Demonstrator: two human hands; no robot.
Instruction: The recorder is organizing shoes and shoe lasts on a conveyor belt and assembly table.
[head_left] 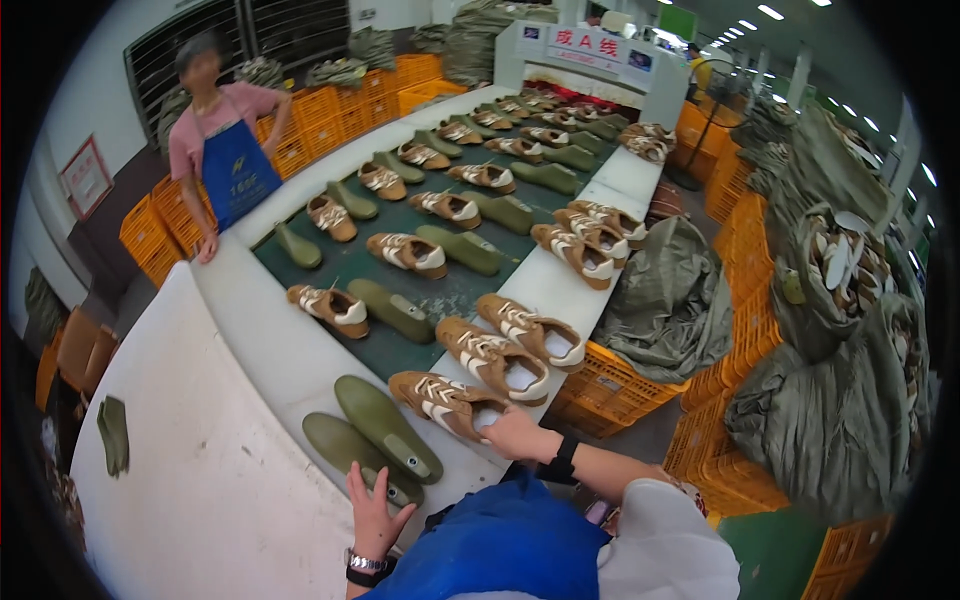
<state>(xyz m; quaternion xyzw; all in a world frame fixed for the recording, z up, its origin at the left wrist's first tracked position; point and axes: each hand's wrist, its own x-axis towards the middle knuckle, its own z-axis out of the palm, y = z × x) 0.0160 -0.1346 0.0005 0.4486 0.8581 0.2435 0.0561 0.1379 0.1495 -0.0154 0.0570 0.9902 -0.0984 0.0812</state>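
Observation:
My right hand (520, 434) has its fingers closed on the heel collar of a brown sneaker (437, 398) with white stripes and laces. The sneaker lies on the white ledge at the near end of the line. My left hand (376, 512), fingers spread, is at the heel end of a green shoe last (345, 446); whether it presses on it I cannot tell. A second green last (383, 420) lies alongside, between the first one and the sneaker. Just beyond my right hand, two more brown sneakers stand side by side, the nearer one (490, 352) close to the held one.
A green conveyor belt (350, 262) carries rows of sneakers and lasts away from me. More sneakers (590, 243) stand on its right ledge. Orange crates (620, 385) and grey-green sacks (670, 295) crowd the right side. A person in a blue apron (238, 175) stands at the left ledge.

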